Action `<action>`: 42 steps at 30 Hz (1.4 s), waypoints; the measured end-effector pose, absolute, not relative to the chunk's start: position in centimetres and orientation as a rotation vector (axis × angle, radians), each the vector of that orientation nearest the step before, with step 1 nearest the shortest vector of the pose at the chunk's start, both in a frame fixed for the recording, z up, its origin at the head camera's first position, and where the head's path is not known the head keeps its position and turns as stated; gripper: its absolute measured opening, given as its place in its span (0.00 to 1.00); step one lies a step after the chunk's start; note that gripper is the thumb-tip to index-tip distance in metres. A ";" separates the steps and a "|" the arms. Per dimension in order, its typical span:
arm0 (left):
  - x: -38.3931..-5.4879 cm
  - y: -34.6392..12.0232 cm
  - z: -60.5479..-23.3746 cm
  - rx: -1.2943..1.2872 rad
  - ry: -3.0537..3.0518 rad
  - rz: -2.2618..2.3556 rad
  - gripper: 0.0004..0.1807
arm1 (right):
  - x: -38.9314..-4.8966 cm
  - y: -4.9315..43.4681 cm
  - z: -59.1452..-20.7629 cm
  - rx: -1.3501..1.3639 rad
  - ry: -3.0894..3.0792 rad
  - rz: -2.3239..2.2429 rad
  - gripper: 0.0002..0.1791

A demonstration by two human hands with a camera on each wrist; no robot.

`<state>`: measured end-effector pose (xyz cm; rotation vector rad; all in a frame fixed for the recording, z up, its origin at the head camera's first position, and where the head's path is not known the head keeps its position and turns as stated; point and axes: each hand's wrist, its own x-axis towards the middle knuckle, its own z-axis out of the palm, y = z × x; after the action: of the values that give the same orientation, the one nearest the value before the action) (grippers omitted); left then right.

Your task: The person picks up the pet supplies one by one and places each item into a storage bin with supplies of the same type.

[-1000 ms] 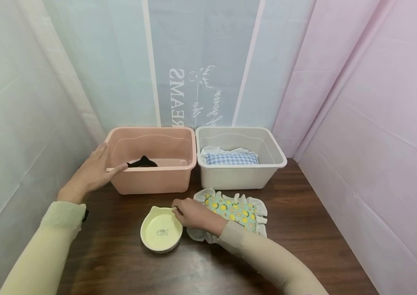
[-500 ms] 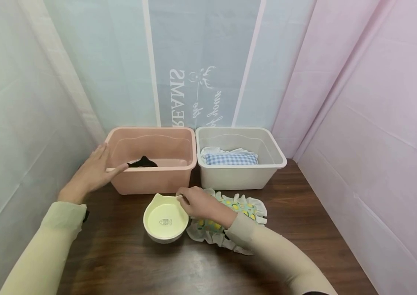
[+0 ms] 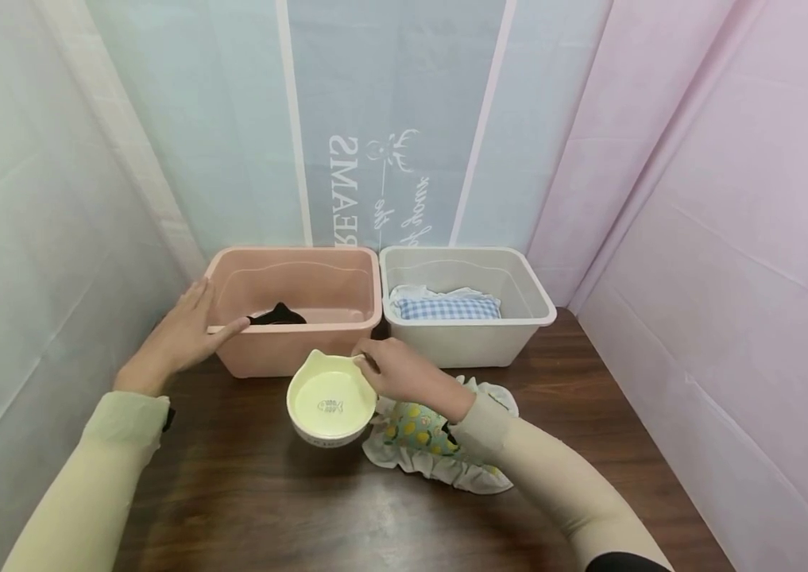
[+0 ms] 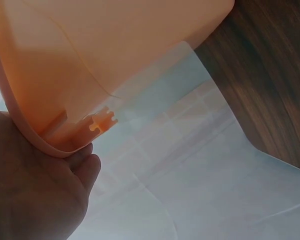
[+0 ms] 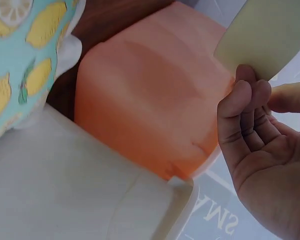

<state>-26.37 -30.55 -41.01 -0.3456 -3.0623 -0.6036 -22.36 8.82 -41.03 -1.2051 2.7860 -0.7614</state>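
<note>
In the head view my right hand (image 3: 404,372) pinches the rim of a pale yellow cat-eared bowl (image 3: 328,401), which has a fish drawn inside. The bowl is tilted and raised off the table, in front of the pink bin (image 3: 303,349). Its pale side (image 5: 265,40) also appears in the right wrist view, between fingers and thumb. My left hand (image 3: 178,334) rests on the pink bin's front left corner, thumb spread over the front rim. Inside that bin lies a black object (image 3: 279,314) with a pointed tip, mostly hidden by the front wall.
Right beside the pink bin stands a white bin (image 3: 461,345) holding a blue checked pillow (image 3: 450,308). A lemon-print pillow (image 3: 418,429) with white ruffles lies on the dark wooden table (image 3: 253,508), partly under my right forearm. Fabric-like walls enclose the back and both sides.
My right hand has lifted the bowl off the table and carried it toward the bins and slightly right, tilting it. The left hand keeps its place on the pink bin.
</note>
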 end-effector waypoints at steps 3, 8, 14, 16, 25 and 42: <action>-26.3 -30.6 -41.0 -0.345 -3.066 -0.607 0.63 | -22.7 9.2 -40.6 -1.193 2.778 -0.789 0.12; -26.3 -30.5 -40.9 -0.348 -3.056 -0.622 0.63 | -23.4 9.6 -40.0 -1.179 2.787 -0.800 0.12; -26.3 -30.4 -40.9 -0.344 -3.057 -0.636 0.63 | -23.9 9.9 -38.7 -1.143 2.809 -0.817 0.10; -26.3 -30.4 -40.9 -0.342 -3.060 -0.638 0.63 | -24.1 9.9 -38.4 -1.147 2.827 -0.804 0.10; -26.2 -30.4 -41.1 -0.338 -3.051 -0.647 0.63 | -24.8 9.9 -36.9 -1.131 2.833 -0.805 0.12; -26.1 -30.3 -41.0 -0.311 -3.063 -0.642 0.65 | -27.4 10.1 -34.8 -1.106 2.814 -0.909 0.13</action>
<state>-26.10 -30.30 -40.99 -0.3112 -3.0635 -0.6418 -27.42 10.11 -34.83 -1.1062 2.8141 -0.9086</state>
